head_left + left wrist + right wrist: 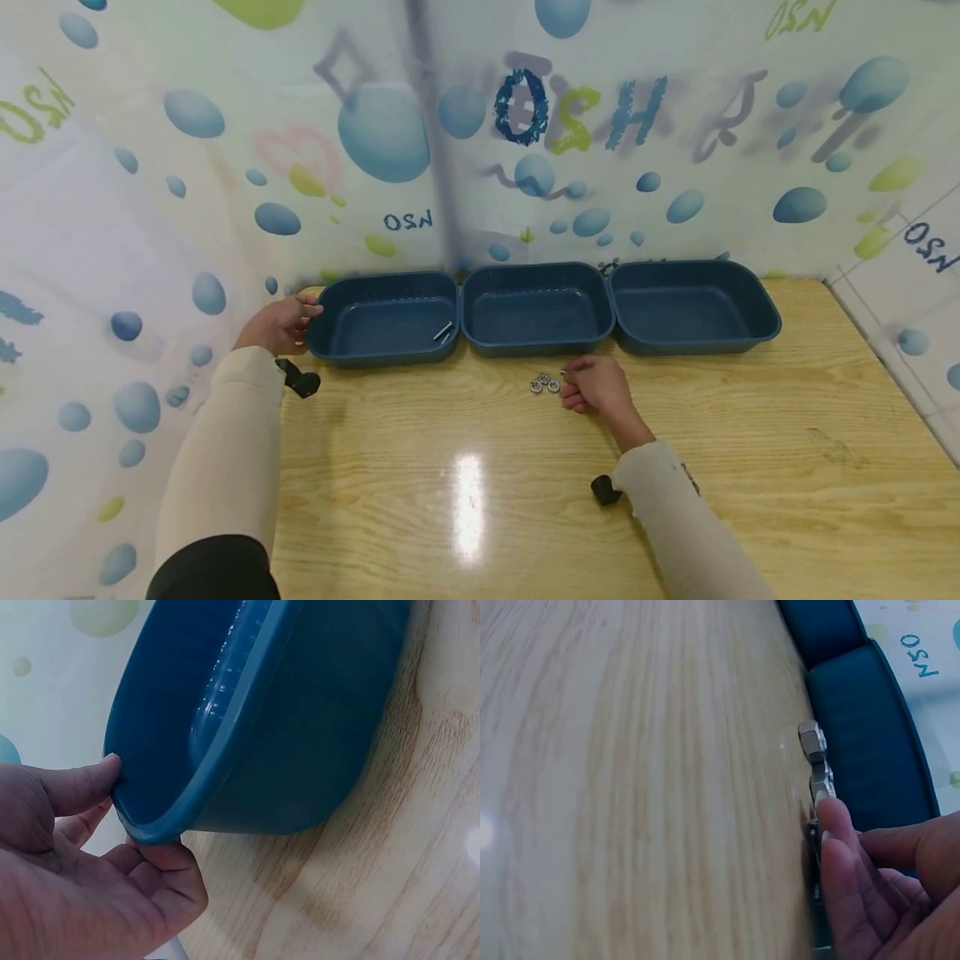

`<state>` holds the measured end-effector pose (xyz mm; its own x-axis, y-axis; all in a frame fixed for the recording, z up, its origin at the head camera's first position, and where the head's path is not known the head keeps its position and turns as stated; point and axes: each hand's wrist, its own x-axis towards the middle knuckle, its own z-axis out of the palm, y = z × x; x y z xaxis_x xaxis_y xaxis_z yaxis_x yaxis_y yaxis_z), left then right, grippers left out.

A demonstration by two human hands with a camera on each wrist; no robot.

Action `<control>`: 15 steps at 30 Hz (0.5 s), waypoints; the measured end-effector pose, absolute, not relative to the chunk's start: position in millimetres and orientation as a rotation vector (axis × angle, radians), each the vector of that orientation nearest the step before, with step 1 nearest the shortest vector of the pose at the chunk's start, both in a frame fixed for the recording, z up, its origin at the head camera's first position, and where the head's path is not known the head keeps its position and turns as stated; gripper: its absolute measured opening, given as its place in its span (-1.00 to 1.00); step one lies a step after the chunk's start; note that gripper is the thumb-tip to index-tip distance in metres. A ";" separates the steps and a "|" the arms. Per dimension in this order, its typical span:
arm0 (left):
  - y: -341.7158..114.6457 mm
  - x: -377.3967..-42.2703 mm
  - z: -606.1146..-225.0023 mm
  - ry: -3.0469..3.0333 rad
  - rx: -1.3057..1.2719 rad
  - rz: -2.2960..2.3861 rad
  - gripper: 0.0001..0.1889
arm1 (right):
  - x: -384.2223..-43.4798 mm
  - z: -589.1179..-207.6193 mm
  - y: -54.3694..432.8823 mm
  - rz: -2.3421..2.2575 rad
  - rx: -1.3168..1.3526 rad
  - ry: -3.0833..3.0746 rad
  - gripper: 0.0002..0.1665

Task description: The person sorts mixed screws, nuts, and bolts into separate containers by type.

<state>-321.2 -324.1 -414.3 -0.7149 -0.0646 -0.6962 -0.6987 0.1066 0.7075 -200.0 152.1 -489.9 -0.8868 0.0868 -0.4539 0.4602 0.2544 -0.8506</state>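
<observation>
My left hand (285,323) grips the left end of the left blue bin (382,362), thumb at the rim and curled fingers underneath; the left wrist view shows this hand (112,855) closely. Silver bolts (443,331) lie inside that bin at its right side. In front of the middle bin (537,349), my right hand (597,385) is low over the table and pinches a small metal bolt (814,862), mostly hidden by the fingers. Three metal nuts (543,379) sit clustered just left of these fingertips; two nuts (811,741) show in the right wrist view.
The right blue bin (697,345) stands in line with the other two along the wall-side edge of the wooden table (390,467). A patterned sheet (480,192) hangs behind them. Glare falls on the table's middle.
</observation>
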 end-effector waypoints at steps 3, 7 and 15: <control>-323.6 -321.9 -413.9 1.898 -0.738 1.648 -0.94 | -200.4 -488.5 152.6 -1.694 0.505 2.202 -0.75; -323.2 -322.1 -414.1 1.913 -0.717 1.641 -0.94 | -200.8 -483.6 150.2 -1.712 0.484 2.201 -0.74; -322.6 -321.1 -416.0 1.920 -0.734 1.645 -0.94 | -198.5 -459.8 137.2 -1.652 0.384 2.245 -0.71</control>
